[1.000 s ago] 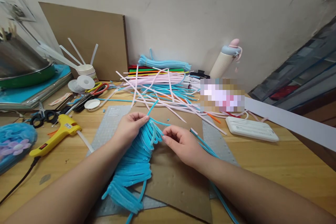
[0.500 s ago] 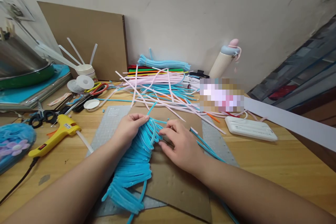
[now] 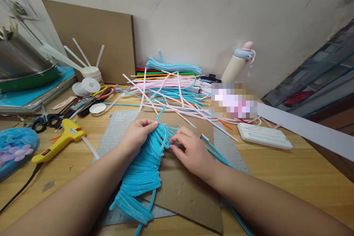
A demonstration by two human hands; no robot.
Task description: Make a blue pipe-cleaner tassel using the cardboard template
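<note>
My left hand (image 3: 139, 134) pinches the upper left end of a piece made of many folded blue pipe cleaners (image 3: 143, 169), packed side by side in rows. A single blue stem pokes up past its thumb. At the right edge of the piece, my right hand (image 3: 192, 151) has its thumb and forefinger closed around a looped pipe cleaner end; the exact grip is partly hidden. Under the piece lies a cardboard sheet (image 3: 190, 191) on a grey cutting mat (image 3: 112, 132). Loose blue pipe cleaners (image 3: 221, 156) pass beneath my right wrist.
Pink, blue and orange pipe cleaners (image 3: 166, 92) are heaped at the back. On the left lie a yellow glue gun (image 3: 59, 142), black scissors (image 3: 45, 120) and a blue item with pink flowers (image 3: 16, 151). A white power strip (image 3: 264, 135) and a bottle (image 3: 238, 61) stand on the right.
My right thumb and forefinger have drawn closer together at the edge of the blue piece. My left hand keeps its pinch; the view has shifted slightly.
</note>
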